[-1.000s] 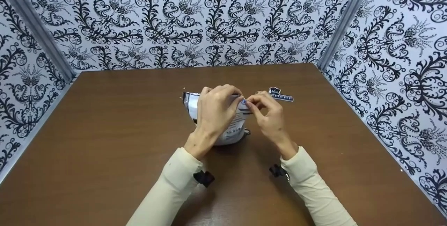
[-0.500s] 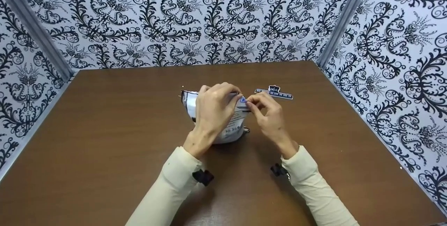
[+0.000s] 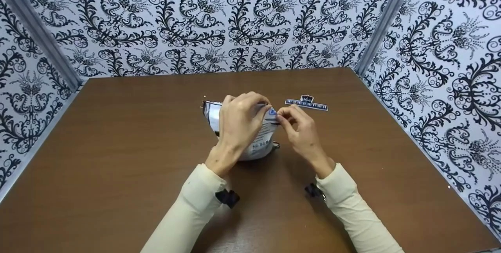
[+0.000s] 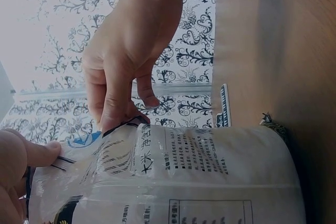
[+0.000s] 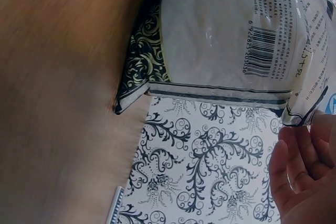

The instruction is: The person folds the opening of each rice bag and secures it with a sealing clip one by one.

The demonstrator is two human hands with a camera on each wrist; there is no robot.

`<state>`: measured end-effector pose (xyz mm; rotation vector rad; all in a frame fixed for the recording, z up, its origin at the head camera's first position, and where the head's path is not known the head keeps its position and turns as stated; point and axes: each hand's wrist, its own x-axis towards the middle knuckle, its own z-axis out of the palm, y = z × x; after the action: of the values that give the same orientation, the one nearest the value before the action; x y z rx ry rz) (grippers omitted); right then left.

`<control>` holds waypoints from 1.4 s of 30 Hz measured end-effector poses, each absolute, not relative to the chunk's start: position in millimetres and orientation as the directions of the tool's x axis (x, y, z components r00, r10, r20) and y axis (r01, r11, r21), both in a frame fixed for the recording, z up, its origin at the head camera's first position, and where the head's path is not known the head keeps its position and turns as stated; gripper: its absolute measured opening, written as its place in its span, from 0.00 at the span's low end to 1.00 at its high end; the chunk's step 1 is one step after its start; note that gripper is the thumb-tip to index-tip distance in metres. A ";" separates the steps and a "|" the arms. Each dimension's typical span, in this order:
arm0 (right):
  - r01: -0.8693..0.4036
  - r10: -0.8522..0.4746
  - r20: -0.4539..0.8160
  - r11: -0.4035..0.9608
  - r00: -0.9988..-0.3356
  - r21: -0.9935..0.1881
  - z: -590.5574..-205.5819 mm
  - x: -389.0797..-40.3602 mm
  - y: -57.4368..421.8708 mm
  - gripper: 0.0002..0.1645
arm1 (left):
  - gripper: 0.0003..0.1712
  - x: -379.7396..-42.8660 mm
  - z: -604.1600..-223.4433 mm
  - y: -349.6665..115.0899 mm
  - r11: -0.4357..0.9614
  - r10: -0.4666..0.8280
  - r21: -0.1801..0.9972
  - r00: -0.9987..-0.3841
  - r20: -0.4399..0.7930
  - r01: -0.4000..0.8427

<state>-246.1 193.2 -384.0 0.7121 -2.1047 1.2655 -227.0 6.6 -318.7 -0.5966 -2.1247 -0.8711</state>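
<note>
We read 大米 on the bag (image 4: 236, 156); the left hand (image 3: 242, 122) pinches its top edge, the right hand (image 3: 301, 130) its top corner; a piano-key strip (image 3: 307, 105) lies beyond its right side.

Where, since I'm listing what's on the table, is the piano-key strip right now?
In the head view, the piano-key strip lies on the table, just beyond the right hand and right of the white bag.

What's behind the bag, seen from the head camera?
Beyond the bag: brown tabletop, then patterned wall; a piano-key strip lies on the tabletop, farther right. The spot directly behind is covered by the bag and left hand.
</note>
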 end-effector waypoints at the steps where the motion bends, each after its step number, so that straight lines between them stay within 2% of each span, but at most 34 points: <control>1: -0.693 -0.148 0.707 0.412 -0.692 -0.592 -384.3 -246.1 193.3 0.06 | 0.02 -227.3 -318.7 6.7 0.659 0.132 0.392 -0.611 0.780 0.642; 16: -0.679 -0.154 0.701 0.457 -0.696 -0.574 -385.7 -245.5 193.8 0.06 | 0.03 -227.6 -318.2 6.4 0.662 0.130 0.399 -0.622 0.772 0.634; 27: -0.690 -0.164 0.734 0.521 -0.659 -0.503 -386.2 -245.4 194.8 0.04 | 0.03 -227.0 -317.8 6.6 0.668 0.130 0.395 -0.622 0.772 0.630; 42: -0.700 -0.146 0.717 0.414 -0.682 -0.582 -390.7 -244.4 198.2 0.03 | 0.10 -222.7 -310.3 1.0 0.716 0.210 0.369 -0.686 0.696 0.593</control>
<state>-244.4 198.2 -390.7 0.7151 -2.0962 1.2502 -222.7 1.0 -310.3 -0.6068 -2.2816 -0.7816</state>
